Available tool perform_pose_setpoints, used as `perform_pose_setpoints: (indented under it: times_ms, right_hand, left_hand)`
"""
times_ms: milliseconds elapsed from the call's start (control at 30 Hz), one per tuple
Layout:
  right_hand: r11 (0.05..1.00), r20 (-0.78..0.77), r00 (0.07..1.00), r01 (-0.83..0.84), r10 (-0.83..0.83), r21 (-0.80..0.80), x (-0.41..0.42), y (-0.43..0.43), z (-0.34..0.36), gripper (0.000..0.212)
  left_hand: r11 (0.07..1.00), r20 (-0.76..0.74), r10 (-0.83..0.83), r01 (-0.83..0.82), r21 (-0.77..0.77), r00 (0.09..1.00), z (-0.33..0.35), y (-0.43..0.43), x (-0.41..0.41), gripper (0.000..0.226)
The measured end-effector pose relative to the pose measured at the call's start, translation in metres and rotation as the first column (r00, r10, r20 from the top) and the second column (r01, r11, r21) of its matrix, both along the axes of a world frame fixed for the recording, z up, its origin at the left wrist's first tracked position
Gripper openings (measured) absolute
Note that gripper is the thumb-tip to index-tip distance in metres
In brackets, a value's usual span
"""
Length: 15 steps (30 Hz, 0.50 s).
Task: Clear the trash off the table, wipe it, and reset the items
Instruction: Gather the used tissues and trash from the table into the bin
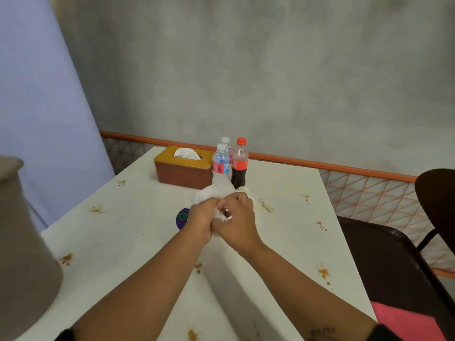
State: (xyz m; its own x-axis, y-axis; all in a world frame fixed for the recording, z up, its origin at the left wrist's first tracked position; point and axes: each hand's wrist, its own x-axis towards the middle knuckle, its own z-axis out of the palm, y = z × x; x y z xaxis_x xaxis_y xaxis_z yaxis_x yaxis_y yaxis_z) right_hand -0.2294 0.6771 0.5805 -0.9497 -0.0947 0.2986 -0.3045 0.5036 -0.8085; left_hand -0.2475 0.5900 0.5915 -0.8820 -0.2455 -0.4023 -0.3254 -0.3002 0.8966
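Observation:
My left hand and my right hand meet over the middle of the white table, and both grip a crumpled white tissue that sticks out beyond my fingers. A purple wrapper lies half hidden under my left hand. A small crumpled scrap lies to the right of my hands. Brown stains dot the tabletop. At the far edge stand a brown tissue box, two water bottles and a cola bottle.
A grey rounded object stands at the table's left edge. A dark chair with a pink item on it sits to the right. A grey wall runs behind the table.

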Motion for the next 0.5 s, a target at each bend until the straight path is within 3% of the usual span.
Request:
perform_pose_setpoints:
  times_ms: [133, 200, 333, 433, 500]
  right_hand:
    - [0.977, 0.042, 0.981, -0.185, 0.19, -0.103, 0.001, -0.017, 0.014, 0.082]
    - [0.937, 0.088, 0.937, -0.327, 0.338, -0.121, 0.004, -0.03, 0.024, 0.092]
    - [0.861, 0.096, 0.856, -0.502, 0.508, -0.084, 0.009, -0.062, 0.047, 0.099]
    - [0.808, 0.012, 0.81, -0.583, 0.586, -0.083, 0.018, -0.091, 0.067, 0.09]
    - [0.766, -0.07, 0.774, -0.633, 0.629, -0.114, 0.026, -0.113, 0.083, 0.079]
  left_hand:
    - [0.997, -0.068, 0.022, -0.027, -0.074, 0.997, 0.019, -0.023, 0.021, 0.007]
    - [0.993, -0.128, 0.024, -0.038, -0.112, 0.991, 0.032, -0.037, 0.037, 0.017]
    - [0.964, -0.196, 0.1, -0.144, -0.223, 0.975, 0.058, -0.07, 0.062, 0.025]
    - [0.944, -0.245, 0.171, -0.229, -0.236, 0.954, 0.08, -0.09, 0.081, 0.034]
    - [0.937, -0.305, 0.19, -0.265, -0.227, 0.933, 0.097, -0.105, 0.095, 0.013]
